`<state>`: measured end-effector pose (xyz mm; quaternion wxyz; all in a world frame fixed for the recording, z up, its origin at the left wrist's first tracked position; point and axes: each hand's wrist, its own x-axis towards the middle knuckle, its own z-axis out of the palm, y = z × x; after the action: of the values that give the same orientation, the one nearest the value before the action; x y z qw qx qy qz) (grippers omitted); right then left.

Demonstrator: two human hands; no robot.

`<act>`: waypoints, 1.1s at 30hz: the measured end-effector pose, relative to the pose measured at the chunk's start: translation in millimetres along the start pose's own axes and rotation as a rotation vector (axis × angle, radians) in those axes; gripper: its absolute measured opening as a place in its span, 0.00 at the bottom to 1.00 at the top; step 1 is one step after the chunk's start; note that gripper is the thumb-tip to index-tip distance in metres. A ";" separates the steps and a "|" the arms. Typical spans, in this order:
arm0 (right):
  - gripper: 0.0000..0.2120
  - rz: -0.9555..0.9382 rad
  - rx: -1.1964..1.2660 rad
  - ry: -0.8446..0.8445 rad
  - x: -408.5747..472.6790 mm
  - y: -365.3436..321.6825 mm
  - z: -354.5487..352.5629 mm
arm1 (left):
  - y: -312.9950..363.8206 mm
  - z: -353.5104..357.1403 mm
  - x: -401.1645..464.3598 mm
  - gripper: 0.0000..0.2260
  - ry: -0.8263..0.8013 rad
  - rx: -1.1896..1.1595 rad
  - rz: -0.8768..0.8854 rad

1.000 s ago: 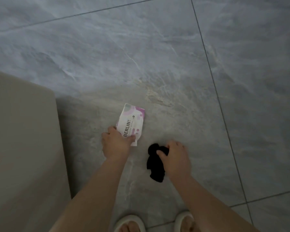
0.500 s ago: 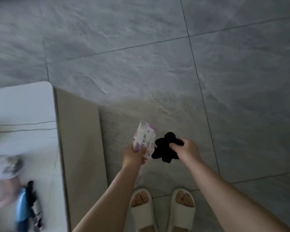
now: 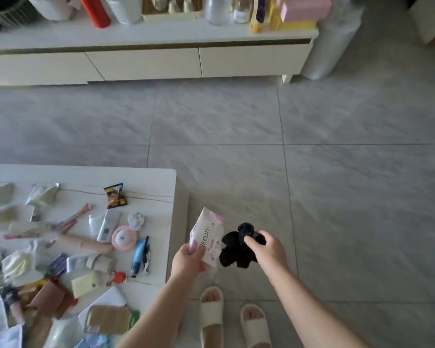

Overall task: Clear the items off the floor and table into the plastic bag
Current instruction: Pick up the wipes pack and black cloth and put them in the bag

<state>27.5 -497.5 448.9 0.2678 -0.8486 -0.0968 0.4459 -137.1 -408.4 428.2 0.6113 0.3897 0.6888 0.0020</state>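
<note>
Slippers (image 3: pixel 234 320) sit nearest me, just right of the table (image 3: pixel 172 197). Beyond them my left hand (image 3: pixel 187 261) pinches the pink packet (image 3: pixel 206 236) and my right hand (image 3: pixel 269 249) clutches the black cloth (image 3: pixel 232 252), both off the floor beside the table's corner. Bag isn't in view; I judge hunting for it risks the loosely bunched cloth slipping free.

Both bare forearms reach forward and down, hands level and near each other. The left hand (image 3: pixel 188 261) curls its fingers and thumb around a pink-white packet (image 3: pixel 206 238) — the right hand (image 3: pixel 268 248) pinches a black cloth (image 3: pixel 234 249), knuckles up.
</note>
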 end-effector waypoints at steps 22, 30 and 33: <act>0.08 -0.561 -0.389 -0.627 -290.2 -78.6 86.8 | -165.6 -175.5 -305.3 0.11 0.530 -0.929 -0.015; 0.10 -0.694 -0.485 -0.801 -409.2 -56.7 159.4 | -259.1 -234.0 -376.9 0.06 0.714 -1.145 0.085; 0.12 -0.640 -0.476 -0.867 -455.9 -44.6 195.4 | -301.0 -266.1 -403.0 0.02 0.752 -1.234 0.114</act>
<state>-393.2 -571.9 704.7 0.1271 -0.5542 -0.5460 0.6153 -543.0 -709.2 689.9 0.4404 -0.0182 0.7044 0.5563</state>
